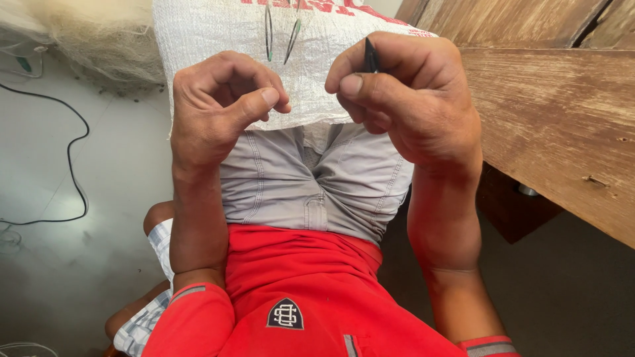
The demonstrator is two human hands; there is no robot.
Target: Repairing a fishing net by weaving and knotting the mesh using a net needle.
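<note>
The slim dark tool (371, 55) stands near upright, tip at twelve o'clock, gripped in the right hand (410, 99)'s closed fingers; the left hand (221, 106), at nine o'clock, curls closed on nothing visible.

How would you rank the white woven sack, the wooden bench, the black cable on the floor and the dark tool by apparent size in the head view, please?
1. Wooden bench, though nearness may enlarge it.
2. White woven sack, partly hidden by both hands.
3. Black cable, long but thin.
4. Dark tool in the right hand, mostly covered.
</note>
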